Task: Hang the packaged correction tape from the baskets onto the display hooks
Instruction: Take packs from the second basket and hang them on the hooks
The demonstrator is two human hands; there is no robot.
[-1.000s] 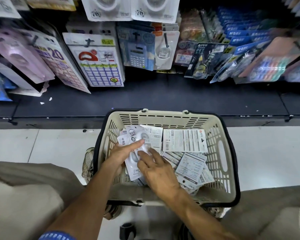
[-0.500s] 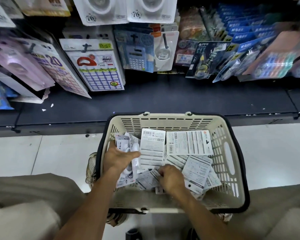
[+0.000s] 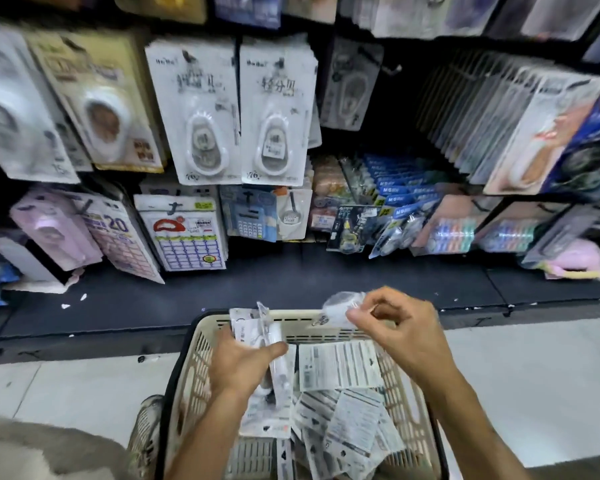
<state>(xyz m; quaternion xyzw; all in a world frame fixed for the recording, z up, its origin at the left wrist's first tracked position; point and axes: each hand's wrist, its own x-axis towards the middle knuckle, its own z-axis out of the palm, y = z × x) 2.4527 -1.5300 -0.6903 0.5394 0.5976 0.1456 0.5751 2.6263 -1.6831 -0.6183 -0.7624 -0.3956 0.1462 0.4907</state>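
Note:
A cream plastic basket (image 3: 187, 382) with a black rim stands on the floor below me, filled with several white correction tape packs (image 3: 336, 365). My left hand (image 3: 239, 368) grips a small stack of correction tape packs (image 3: 253, 330) over the basket's far left side. My right hand (image 3: 399, 337) is raised above the far rim and pinches one correction tape pack (image 3: 340, 308) by its blister. On the display hooks above hang two rows of matching white packs (image 3: 207, 112), side by side.
The dark shelf base (image 3: 291, 289) runs in front of the basket. Other stationery packs hang left and right: calculators (image 3: 250, 218), blue pen packs (image 3: 395, 192), pink items (image 3: 52, 230). Pale floor tiles (image 3: 66, 393) lie either side of the basket. My knees frame the bottom corners.
Both hands have come up out of the basket, the left with a stack of packs, the right with one pack. My view has tilted up toward the display.

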